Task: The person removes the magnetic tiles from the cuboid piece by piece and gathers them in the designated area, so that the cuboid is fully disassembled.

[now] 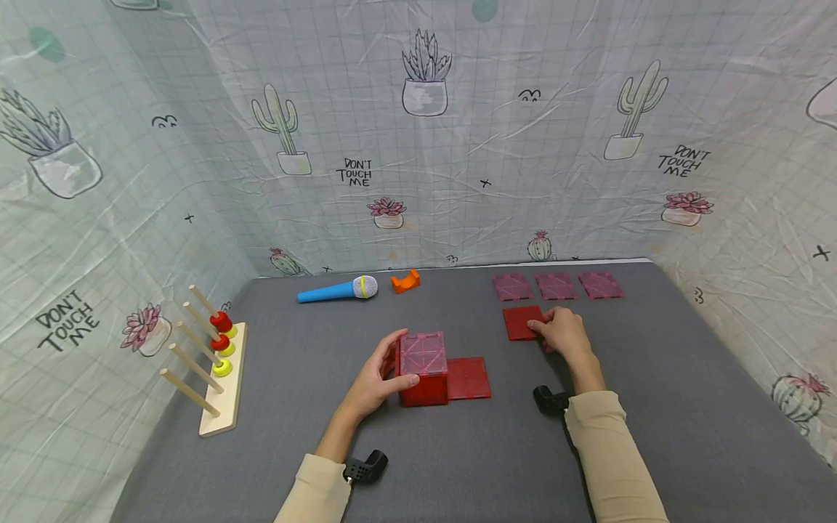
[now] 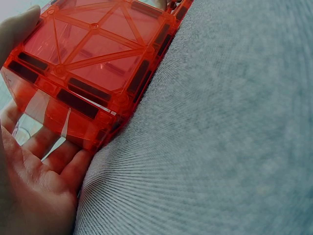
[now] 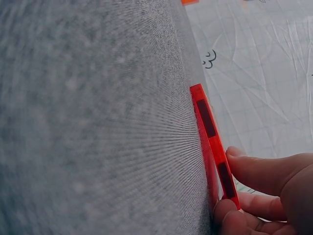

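A box of red see-through magnetic tiles (image 1: 425, 390) stands on the grey table, a paler tile across its top. My left hand (image 1: 373, 383) grips it from the left, thumb along the near face and fingers round the far side; the left wrist view shows the box (image 2: 93, 49) in that curled hand. Against its right side a red tile (image 1: 468, 378) lies flat. Farther right, my right hand (image 1: 564, 334) pinches the edge of another red tile (image 1: 520, 322). In the right wrist view this tile (image 3: 215, 147) is tilted, its near edge off the tabletop.
Three pinkish tiles (image 1: 556, 286) lie in a row at the back right. A blue toy microphone (image 1: 336, 290) and an orange curved piece (image 1: 406, 281) are at the back. On the left stands a wooden peg board (image 1: 225, 392) with red and yellow beads. Printed cloth walls surround the table.
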### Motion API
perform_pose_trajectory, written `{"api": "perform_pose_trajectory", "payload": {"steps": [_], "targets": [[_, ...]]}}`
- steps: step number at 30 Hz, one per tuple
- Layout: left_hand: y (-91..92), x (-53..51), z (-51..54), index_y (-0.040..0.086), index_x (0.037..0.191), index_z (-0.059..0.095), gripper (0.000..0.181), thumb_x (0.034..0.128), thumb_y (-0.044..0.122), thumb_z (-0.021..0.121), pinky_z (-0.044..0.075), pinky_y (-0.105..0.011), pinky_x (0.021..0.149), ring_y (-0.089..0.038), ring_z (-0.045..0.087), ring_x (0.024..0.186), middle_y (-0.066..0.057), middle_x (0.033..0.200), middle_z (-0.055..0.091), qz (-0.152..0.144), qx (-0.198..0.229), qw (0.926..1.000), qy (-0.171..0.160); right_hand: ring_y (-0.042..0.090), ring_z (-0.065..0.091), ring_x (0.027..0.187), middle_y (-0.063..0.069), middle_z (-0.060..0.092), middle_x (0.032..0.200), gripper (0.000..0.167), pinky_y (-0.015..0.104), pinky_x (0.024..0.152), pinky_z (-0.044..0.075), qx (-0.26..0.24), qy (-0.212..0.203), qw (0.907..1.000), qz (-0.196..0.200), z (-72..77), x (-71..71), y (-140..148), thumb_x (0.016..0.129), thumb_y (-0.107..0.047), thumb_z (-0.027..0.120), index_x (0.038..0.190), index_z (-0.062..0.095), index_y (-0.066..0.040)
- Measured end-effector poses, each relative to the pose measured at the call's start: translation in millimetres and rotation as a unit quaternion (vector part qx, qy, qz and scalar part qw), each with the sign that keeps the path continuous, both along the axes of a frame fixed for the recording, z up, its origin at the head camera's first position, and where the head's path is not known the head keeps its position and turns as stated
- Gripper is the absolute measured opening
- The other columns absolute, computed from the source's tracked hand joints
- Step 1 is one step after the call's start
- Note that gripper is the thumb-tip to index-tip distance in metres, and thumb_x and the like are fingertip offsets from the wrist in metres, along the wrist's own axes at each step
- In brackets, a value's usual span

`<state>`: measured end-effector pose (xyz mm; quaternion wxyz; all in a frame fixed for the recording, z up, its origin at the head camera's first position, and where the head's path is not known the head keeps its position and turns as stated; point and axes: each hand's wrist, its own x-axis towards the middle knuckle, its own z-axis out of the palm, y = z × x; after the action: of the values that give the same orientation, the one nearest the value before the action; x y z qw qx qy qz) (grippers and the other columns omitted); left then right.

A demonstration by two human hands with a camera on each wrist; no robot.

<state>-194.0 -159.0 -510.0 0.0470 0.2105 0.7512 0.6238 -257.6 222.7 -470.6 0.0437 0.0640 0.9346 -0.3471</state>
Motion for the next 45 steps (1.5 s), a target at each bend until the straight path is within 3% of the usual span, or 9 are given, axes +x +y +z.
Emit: {"api": "perform_pose_trajectory", "payload": {"steps": [11,29,39,45], "targets": [[-0.7,0.7,-0.5,0.017,0.156,0.031,0.082,0.0861,0.024,0.074,0.044,-0.041,0.107,-0.024,0.054,0.128,-0.005,0.144,0.053,0.006,-0.007,0.9999,-0.008,0.015,0.063,0.055,0.015,0.068,0.075,0.049,0.034,0.06,0.055,0.005,-0.016,0.9999,0.0,-0.7,-1.0,0,0.097,-0.029,0.066,0.123,0.057,0.012],[-0.6,0.7,-1.4,0.026,0.154,0.034,0.078,0.0866,0.025,0.073,0.04,-0.053,0.108,-0.029,0.052,0.129,-0.007,0.145,0.052,0.003,0.0,1.0,-0.006,0.014,0.064,0.055,0.015,0.068,0.075,0.045,0.032,0.058,0.054,0.005,-0.014,0.9998,0.009,-0.4,-1.2,2,0.096,-0.029,0.067,0.117,0.058,0.01],[-0.1,0.1,-0.1,0.013,0.156,0.03,0.083,0.0866,0.024,0.073,0.04,-0.055,0.108,-0.032,0.052,0.13,-0.01,0.145,0.052,-0.004,0.001,1.0,0.003,0.016,0.064,0.058,0.016,0.069,0.08,0.056,0.035,0.063,0.054,0.016,-0.006,0.9998,0.012,9.7,1.2,1,0.096,-0.036,0.065,0.126,0.054,0.01],[-0.3,-0.2,-0.9,0.013,0.156,0.029,0.083,0.0864,0.024,0.073,0.04,-0.055,0.108,-0.031,0.052,0.129,-0.01,0.145,0.052,-0.004,0.001,1.0,0.005,0.015,0.063,0.058,0.015,0.068,0.087,0.059,0.033,0.062,0.053,0.014,0.008,0.9995,0.026,14.9,0.3,-3,0.095,-0.04,0.066,0.126,0.055,0.009]]}}
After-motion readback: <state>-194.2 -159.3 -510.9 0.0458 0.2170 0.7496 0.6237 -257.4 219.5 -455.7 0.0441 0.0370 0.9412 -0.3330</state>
